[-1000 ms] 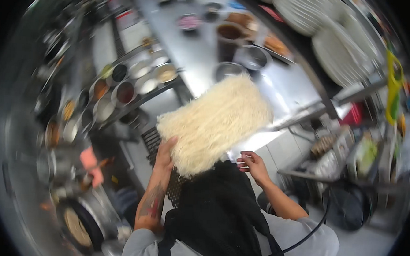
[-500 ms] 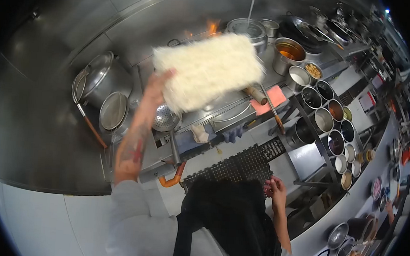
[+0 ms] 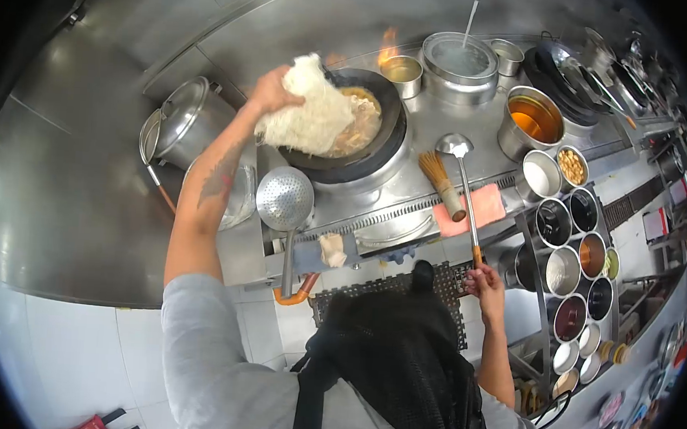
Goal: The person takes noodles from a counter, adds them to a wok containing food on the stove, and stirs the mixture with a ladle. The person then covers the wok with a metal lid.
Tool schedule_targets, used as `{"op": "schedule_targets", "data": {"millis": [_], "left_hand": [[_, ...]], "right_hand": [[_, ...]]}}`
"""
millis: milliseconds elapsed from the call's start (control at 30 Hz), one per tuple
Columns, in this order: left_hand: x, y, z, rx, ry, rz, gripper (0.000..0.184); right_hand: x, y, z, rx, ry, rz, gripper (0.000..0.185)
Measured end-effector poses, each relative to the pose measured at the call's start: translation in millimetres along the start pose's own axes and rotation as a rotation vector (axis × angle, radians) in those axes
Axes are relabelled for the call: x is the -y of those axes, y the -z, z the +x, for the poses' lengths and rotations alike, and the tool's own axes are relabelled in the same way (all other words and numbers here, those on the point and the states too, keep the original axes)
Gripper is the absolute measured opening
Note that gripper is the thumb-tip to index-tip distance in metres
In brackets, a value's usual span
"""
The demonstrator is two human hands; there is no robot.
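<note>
The noodles (image 3: 311, 106) hang from our left hand (image 3: 275, 92), mostly right of the grip and lower in view. The left grip is closed on their upper-left edge: thumb side on the face toward us, the other fingers mostly hidden behind. The sheet is tilted and foreshortened, so we can't fix its true long axis; the visible patch runs roughly top to bottom in view, its bottom corner angled toward us.

Key relation: the noodles overlap the left part of the wok (image 3: 391, 117), and the wok's middle lies right of the left grip. The food (image 3: 361, 123) in it shows just past the noodles' right edge. We can't tell whether their lower edge touches food or wok wall.

The left hand is by far the nearer to the wok. Our right hand (image 3: 487, 286) is well off, right of the left grip and closer to our body, fingers curled on the wooden end of the ladle (image 3: 468, 198). The ladle runs away from that grip, bowl end farthest, over the pink cloth (image 3: 488, 201), with the brush (image 3: 442, 187) just left. The skimmer (image 3: 285, 199) sits below the left grip in view, nearer us than the wok.
</note>
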State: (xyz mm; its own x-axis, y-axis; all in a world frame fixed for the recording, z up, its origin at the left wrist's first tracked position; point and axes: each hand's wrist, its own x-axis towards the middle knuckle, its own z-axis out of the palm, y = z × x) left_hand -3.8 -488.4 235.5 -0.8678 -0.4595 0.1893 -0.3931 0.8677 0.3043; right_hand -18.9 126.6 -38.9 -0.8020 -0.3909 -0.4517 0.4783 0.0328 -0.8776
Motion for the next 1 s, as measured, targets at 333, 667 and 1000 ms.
{"op": "schedule_targets", "data": {"millis": [333,667,1000], "left_hand": [[-47,-74,-62,0.226,-0.099,0.099,0.086],[-6,-133,-64,0.139,-0.134,0.051,0.086],[-8,-133,-70,0.130,-0.100,0.032,0.084]], "right_hand": [[32,52,90,-0.045,-0.096,-0.174,0.034],[20,25,130,-0.026,0.033,-0.659,0.030],[18,29,133,0.014,0.000,-0.675,0.039]]}}
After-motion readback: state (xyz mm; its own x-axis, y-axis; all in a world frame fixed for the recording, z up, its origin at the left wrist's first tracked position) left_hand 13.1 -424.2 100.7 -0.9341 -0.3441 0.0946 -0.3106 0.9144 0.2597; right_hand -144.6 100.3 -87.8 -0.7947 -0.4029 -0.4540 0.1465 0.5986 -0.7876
